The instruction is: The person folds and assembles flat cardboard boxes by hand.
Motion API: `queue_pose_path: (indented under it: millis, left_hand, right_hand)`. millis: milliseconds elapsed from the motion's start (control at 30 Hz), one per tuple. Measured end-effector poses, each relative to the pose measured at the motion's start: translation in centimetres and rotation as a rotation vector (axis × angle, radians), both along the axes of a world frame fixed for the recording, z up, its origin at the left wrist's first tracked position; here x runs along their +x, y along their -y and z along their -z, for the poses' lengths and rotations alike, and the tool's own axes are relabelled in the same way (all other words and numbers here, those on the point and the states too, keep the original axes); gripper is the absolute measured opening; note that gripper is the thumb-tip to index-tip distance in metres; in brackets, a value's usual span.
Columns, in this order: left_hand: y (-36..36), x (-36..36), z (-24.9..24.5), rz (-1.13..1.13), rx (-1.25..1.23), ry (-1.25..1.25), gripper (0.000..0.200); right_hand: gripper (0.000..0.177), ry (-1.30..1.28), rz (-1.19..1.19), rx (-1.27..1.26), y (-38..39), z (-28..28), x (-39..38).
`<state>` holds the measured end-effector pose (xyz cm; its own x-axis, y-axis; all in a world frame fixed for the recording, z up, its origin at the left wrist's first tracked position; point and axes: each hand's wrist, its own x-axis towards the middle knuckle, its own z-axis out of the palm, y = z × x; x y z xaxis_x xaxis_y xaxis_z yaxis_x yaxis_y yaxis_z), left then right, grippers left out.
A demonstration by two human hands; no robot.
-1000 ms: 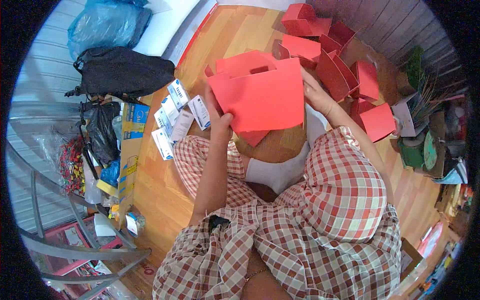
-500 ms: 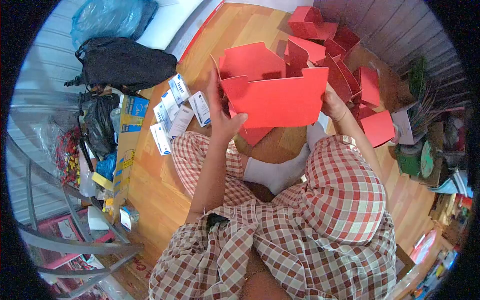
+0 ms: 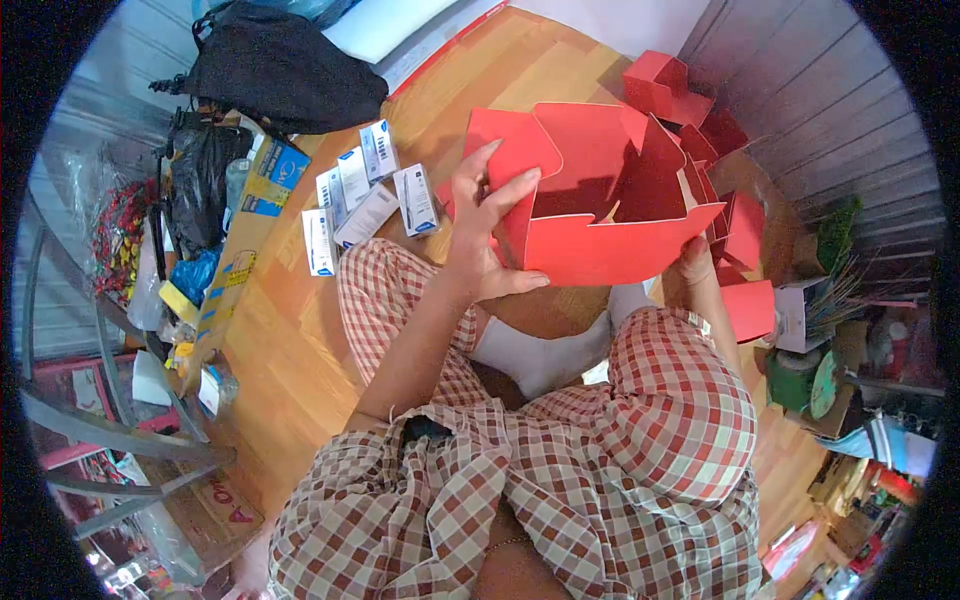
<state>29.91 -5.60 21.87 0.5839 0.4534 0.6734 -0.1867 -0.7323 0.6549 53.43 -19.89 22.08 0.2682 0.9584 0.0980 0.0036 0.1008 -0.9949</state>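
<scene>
Between my two hands, above my crossed legs, is a red cardboard box with its top flaps standing up and its inside partly showing. My left hand grips the box's left side, fingers spread over a side flap and thumb along the front panel. At the right end, my right hand holds the lower corner; most of its fingers are hidden behind the cardboard. Several more red boxes lie on the floor beyond my right hand, partly covered by the held one.
Several small white-and-blue cartons lie on the wooden floor to the left. A black bag rests behind them. A curved metal frame stands at lower left. Plants and assorted goods line the right side.
The red box has turned and tilted, so more of its inside shows. My left hand has shifted from its side edge onto the left flap and front panel. The camera view has also shifted.
</scene>
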Motion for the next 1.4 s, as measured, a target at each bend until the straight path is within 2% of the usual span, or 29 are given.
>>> queue_pose_path:
  millis: [133, 200, 267, 367, 567, 633, 667, 733, 867, 967, 1133, 1200, 1233, 1267, 1333, 1400]
  left_hand:
    - [0.7, 0.3, 0.0, 0.044, -0.030, 0.062, 0.085]
    - [1.1, 0.7, 0.3, 0.105, 0.046, 0.170, 0.082]
    - [1.3, 0.5, 0.2, 0.083, 0.101, 0.133, 0.078]
    - [1.3, 0.7, 0.1, 0.104, 0.086, 0.185, 0.077]
    - [0.8, 0.3, 0.1, 0.046, 0.004, 0.103, 0.072]
    - [0.8, 0.4, 0.0, 0.017, -0.158, 0.124, 0.075]
    - [1.0, 0.6, 0.1, 0.018, -0.159, 0.125, 0.075]
    - [1.4, 0.9, 0.0, -0.058, -0.365, 0.201, 0.078]
    - [1.3, 0.2, 1.8, -0.070, -0.527, 0.117, 0.078]
    - [1.1, 0.2, 2.2, -0.005, -0.577, 0.116, 0.073]
    - [1.4, 0.5, 2.0, 0.195, -0.827, 0.271, 0.071]
    - [1.6, 0.2, 2.4, 0.197, -0.875, 0.292, 0.070]
    - [1.5, 0.1, 3.0, 0.199, -0.924, 0.312, 0.070]
    - [1.1, -0.3, 4.9, 0.209, -0.920, 0.298, 0.070]
    - [0.0, -0.9, 9.2, 0.100, -1.294, 0.375, 0.062]
    - [0.0, -0.5, 8.4, 0.069, -1.360, 0.365, 0.060]
  right_hand:
    - [0.127, 0.036, -0.006, 0.017, 0.0, -0.2, 0.2]
    - [0.126, 0.052, -0.004, 0.027, 0.0, -0.2, 0.2]
    - [0.126, 0.067, 0.000, 0.037, 0.2, -0.2, 0.2]
    - [0.125, 0.089, 0.003, 0.054, 0.2, -0.2, 0.1]
    - [0.123, 0.133, 0.013, 0.098, 0.2, -0.3, -0.1]
    - [0.122, 0.150, 0.019, 0.114, 0.3, -0.4, 0.0]
    - [0.122, 0.158, 0.021, 0.121, 0.3, -0.4, 0.0]
    - [0.121, 0.167, 0.023, 0.127, 0.2, -0.6, -0.2]
    - [0.108, 0.212, -0.001, 0.172, -0.1, -0.9, -0.3]
    - [0.101, 0.258, -0.017, 0.144, -0.2, -0.9, -0.1]
    - [0.095, 0.272, -0.036, 0.157, -0.7, -2.2, -0.9]
    - [0.094, 0.446, -0.014, 0.268, -1.3, -2.6, -1.1]
    - [0.094, 0.442, -0.002, 0.272, -1.6, -2.7, -1.3]
    - [0.097, 0.511, 0.005, 0.308, -1.8, -2.8, -1.4]
    - [0.099, 0.578, 0.036, 0.342, -2.0, -3.2, -1.5]
    - [0.106, 0.865, -0.040, 0.385, -2.2, -3.9, -1.7]
